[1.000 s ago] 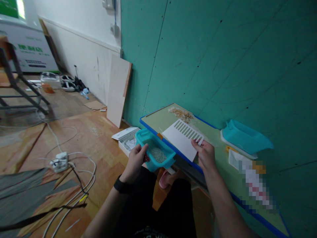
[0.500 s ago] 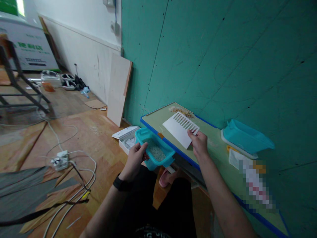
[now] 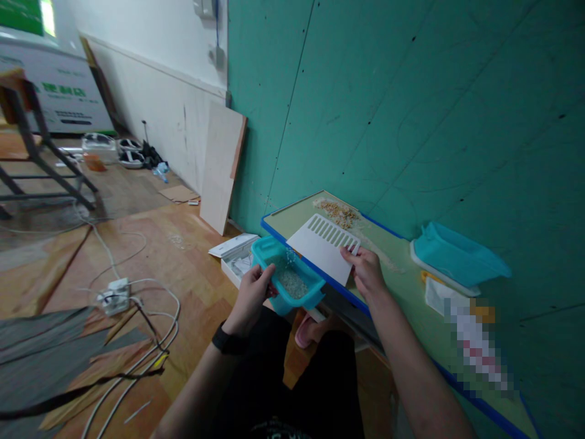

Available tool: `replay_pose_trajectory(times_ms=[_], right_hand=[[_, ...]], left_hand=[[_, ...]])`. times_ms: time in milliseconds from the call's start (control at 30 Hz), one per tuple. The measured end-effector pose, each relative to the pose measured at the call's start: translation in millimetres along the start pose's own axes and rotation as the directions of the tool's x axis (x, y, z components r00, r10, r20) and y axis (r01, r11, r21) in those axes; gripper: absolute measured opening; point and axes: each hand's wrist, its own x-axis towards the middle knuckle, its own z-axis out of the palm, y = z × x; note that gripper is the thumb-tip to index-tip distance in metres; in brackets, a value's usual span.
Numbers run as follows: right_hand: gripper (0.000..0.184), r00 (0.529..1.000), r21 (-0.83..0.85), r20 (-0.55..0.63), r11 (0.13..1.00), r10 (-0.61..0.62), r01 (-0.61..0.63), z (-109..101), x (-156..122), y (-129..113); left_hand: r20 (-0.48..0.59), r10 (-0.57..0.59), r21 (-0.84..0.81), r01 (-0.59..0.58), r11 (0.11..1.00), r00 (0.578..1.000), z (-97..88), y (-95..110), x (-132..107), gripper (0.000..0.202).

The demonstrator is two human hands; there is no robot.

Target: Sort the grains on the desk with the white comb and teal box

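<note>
My left hand (image 3: 256,285) grips the near-left rim of a turquoise plastic container (image 3: 312,299), below the table's blue edge. Pale grains (image 3: 292,283) that look like rice cover the container's bottom, and a few appear to fall at its far side. In my right hand (image 3: 364,268) is a white slotted scraper (image 3: 322,249), pinched at its right end. Its plain edge reaches past the table edge, beside the container; its slots face the wall. A pile of yellowish and white grains (image 3: 338,213) lies on the table behind the scraper.
On the narrow table (image 3: 388,277), a second turquoise container (image 3: 457,253) stands against the green wall (image 3: 393,110), near a white cloth-like item (image 3: 436,297). A white box (image 3: 233,268) sits below left. Cables and a power strip (image 3: 114,296) lie on the floor.
The scraper has moved left and toward me, from over the tabletop to the table edge by the container. Pale grains now show at the container's far side. My left hand still holds the container.
</note>
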Motion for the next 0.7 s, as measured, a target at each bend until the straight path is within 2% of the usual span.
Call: replay_pose_trajectory(times_ms=[133,200,267,333,433,500,567,700], right_hand=[[0.053,1.000,0.044,-0.026,0.999,-0.002,0.003,-9,-8,-8],[0.053,0.995,0.065,-0.088,0.997,-0.047,0.053,-25,-12,-11],[0.053,0.976,0.056,-0.175,0.988,-0.129,0.141,-49,-18,-12],[0.051,0.928,0.009,-0.293,0.970,-0.229,0.242,-78,-24,-10],[0.049,0.822,-0.106,-0.448,0.934,-0.351,0.341,-125,-34,-4],[0.048,0.788,-0.197,-0.478,0.922,-0.387,0.334,-150,-38,2],[0.046,0.779,-0.266,-0.486,0.916,-0.397,0.301,-167,-40,7],[0.039,0.779,-0.340,-0.446,0.888,-0.441,0.308,-181,-38,13]], left_hand=[[0.013,0.000,0.000,0.000,1.000,1.000,1.7,-4,-3,0.051],[0.029,0.002,-0.003,-0.002,1.000,1.000,3.0,-8,-5,0.052],[0.053,-0.008,-0.010,0.009,1.000,0.999,4.6,-13,-8,0.053],[0.075,-0.015,-0.017,0.016,1.000,0.997,6.6,-18,-10,0.053],[0.077,-0.005,-0.016,0.006,1.000,0.997,10.9,-24,-12,0.054],[0.069,-0.006,-0.009,0.007,1.000,0.998,14.5,-25,-12,0.055],[0.069,-0.015,-0.001,0.015,1.000,0.997,17.9,-25,-12,0.057],[0.056,-0.003,0.034,0.001,0.999,0.998,20.7,-20,-16,0.061]])
